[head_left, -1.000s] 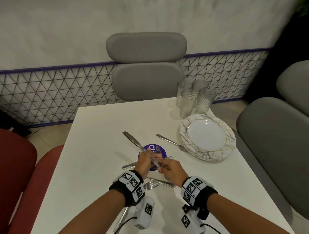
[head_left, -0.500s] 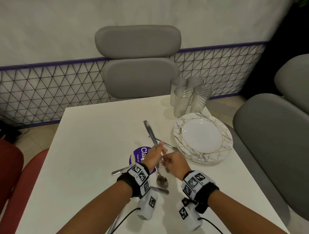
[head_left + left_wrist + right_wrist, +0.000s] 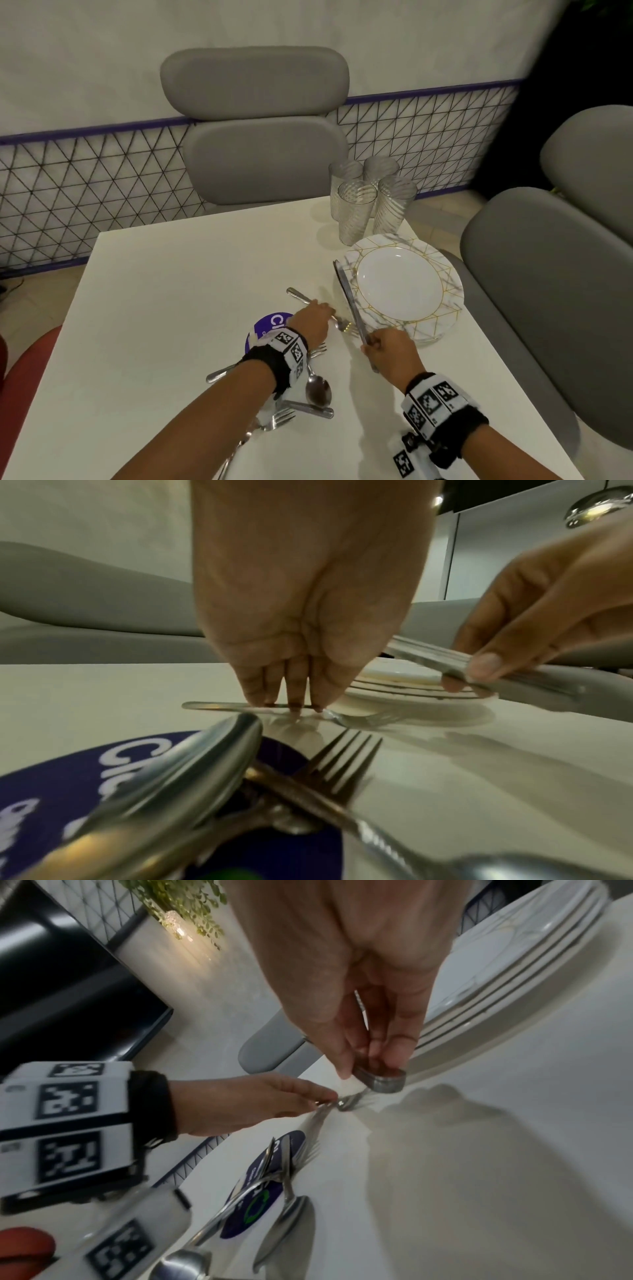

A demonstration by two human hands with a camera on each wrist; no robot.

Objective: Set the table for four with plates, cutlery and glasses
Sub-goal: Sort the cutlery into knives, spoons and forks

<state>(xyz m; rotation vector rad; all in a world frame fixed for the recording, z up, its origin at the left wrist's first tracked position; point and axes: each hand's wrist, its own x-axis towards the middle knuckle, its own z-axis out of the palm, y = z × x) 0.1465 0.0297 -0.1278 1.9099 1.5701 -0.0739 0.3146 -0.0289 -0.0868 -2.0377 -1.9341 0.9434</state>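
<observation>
My right hand [image 3: 373,346] grips a table knife [image 3: 346,294] by its handle. The blade points away from me, above the left rim of the plate stack [image 3: 445,284]. The knife's handle end [image 3: 380,1080] shows between the fingers. My left hand [image 3: 323,315] reaches down to a fork [image 3: 299,296] lying on the white table [image 3: 171,308], left of the plates. Its fingertips and thumb pinch the fork's handle [image 3: 219,706]. Several ribbed glasses [image 3: 356,212] stand behind the plates.
A loose pile of cutlery [image 3: 317,390], with spoons and forks, lies near me, partly on a round purple sticker [image 3: 270,325]. Grey chairs stand at the far side [image 3: 260,137] and at the right [image 3: 548,274]. A red seat [image 3: 24,370] is at the left.
Both hands held the knife a second ago. Now the right hand alone has it and has swung it right toward the plates. The left hand has dropped onto the fork.
</observation>
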